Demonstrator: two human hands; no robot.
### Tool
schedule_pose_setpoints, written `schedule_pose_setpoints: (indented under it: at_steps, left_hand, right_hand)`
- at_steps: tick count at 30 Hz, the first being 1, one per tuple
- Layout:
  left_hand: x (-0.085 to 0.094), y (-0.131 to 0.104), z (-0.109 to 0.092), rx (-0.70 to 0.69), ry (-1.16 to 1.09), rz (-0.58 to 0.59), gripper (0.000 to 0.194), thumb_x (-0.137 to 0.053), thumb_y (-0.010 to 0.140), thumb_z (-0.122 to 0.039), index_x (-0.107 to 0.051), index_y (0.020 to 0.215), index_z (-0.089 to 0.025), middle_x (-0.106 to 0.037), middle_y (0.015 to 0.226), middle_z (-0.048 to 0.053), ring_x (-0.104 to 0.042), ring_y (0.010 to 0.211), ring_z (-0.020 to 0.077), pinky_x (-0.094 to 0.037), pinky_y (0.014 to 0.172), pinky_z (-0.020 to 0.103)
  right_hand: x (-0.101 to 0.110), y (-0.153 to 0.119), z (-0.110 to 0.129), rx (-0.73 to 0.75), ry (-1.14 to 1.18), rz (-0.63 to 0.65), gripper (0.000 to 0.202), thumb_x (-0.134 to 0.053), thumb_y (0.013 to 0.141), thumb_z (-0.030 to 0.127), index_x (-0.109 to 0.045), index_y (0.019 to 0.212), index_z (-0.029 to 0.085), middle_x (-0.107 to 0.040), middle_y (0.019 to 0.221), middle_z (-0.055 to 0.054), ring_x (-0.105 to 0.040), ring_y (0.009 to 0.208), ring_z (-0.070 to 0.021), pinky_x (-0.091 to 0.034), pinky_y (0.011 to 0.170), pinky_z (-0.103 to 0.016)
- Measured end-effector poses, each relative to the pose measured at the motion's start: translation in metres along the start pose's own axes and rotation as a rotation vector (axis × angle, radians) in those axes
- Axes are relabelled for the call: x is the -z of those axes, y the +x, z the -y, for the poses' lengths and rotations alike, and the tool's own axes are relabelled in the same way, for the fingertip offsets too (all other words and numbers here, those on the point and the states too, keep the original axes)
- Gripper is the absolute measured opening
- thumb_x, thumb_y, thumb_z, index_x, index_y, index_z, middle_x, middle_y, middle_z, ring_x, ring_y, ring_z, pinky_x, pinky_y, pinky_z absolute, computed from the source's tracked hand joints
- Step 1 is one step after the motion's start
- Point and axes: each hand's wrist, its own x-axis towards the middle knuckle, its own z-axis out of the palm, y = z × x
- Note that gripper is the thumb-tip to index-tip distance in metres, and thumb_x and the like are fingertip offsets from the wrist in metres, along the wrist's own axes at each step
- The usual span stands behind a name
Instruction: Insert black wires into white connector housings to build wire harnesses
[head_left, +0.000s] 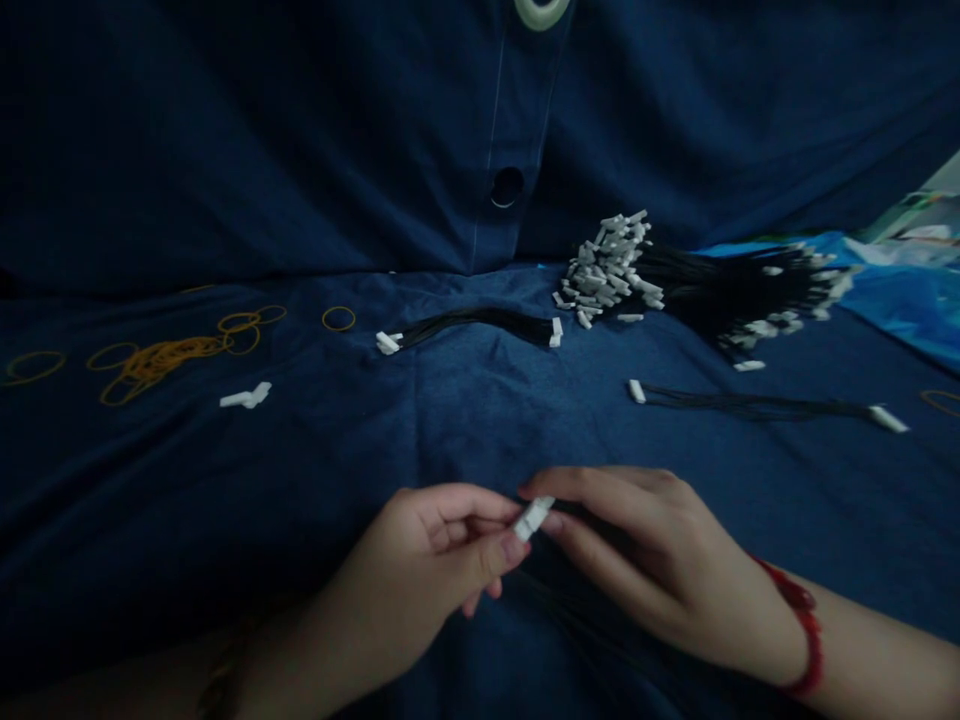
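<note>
Near the front of the cloth, a white connector is pinched between the thumb and forefinger of my left hand. Black wires run from it toward the lower right, dim against the dark cloth. My right hand is closed at the connector's other side, its thumb and forefinger gripping the wires just behind it. Beyond both hands lies a bundle of black wires with white connectors at each end. To the right, a thinner wire harness lies flat, also with white ends.
A large pile of black wire harnesses with white connectors sits at the back right, beside blue plastic. Orange rubber bands are heaped at the left, near loose white connectors. A dark blue cloth covers the surface and rises behind it.
</note>
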Motion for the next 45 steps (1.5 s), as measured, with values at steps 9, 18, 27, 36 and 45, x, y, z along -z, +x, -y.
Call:
schedule_pose_setpoints:
  at_steps: [9,18,27,36,45]
  left_hand:
    - [0.003,0.002,0.002,0.026,-0.07,0.071,0.022,-0.063,0.073,-0.031,-0.063,0.081,-0.011,-0.056,0.055,-0.002,-0.045,0.043,0.0044,-0.033,0.041,0.014]
    - [0.001,0.003,-0.002,0.041,0.028,0.061,0.016,-0.058,0.076,-0.026,-0.061,0.07,-0.01,-0.051,0.053,-0.004,-0.043,0.044,0.0036,-0.032,0.04,0.014]
    - [0.004,0.006,0.006,-0.005,-0.057,-0.06,0.019,-0.059,0.075,-0.027,-0.065,0.086,-0.013,-0.057,0.067,-0.001,-0.046,0.048,0.0032,-0.031,0.04,0.013]
    - [0.003,0.003,0.004,-0.097,0.084,-0.071,0.022,-0.058,0.075,-0.026,-0.065,0.091,-0.012,-0.054,0.054,-0.003,-0.046,0.045,0.0049,-0.033,0.04,0.014]
    - [0.003,0.002,0.002,-0.118,0.161,-0.08,0.024,-0.056,0.076,-0.027,-0.064,0.092,-0.012,-0.053,0.051,-0.003,-0.045,0.045,0.0061,-0.034,0.04,0.015]
  right_hand:
    - [-0.002,-0.003,0.001,0.092,-0.073,-0.065,0.024,-0.045,0.085,0.01,-0.05,0.106,0.02,-0.061,0.087,0.002,-0.056,0.074,-0.0069,-0.04,0.067,-0.017]
    - [-0.009,-0.001,0.001,0.111,-0.156,-0.095,0.02,-0.046,0.084,0.012,-0.051,0.103,0.017,-0.059,0.08,0.001,-0.053,0.069,-0.0077,-0.039,0.063,-0.02]
    - [0.0,-0.015,0.022,0.249,-0.53,-0.298,0.01,-0.051,0.081,0.016,-0.057,0.09,0.015,-0.056,0.075,-0.003,-0.049,0.067,-0.0144,-0.038,0.062,-0.029]
    - [-0.018,-0.011,0.022,-0.025,-0.213,0.061,0.02,-0.04,0.086,0.016,-0.059,0.081,0.013,-0.057,0.077,-0.005,-0.055,0.069,-0.0122,-0.043,0.064,-0.022]
    - [-0.019,-0.005,0.015,0.02,-0.181,0.014,0.016,-0.043,0.084,0.016,-0.058,0.081,0.014,-0.056,0.075,-0.003,-0.051,0.065,-0.0108,-0.037,0.062,-0.022]
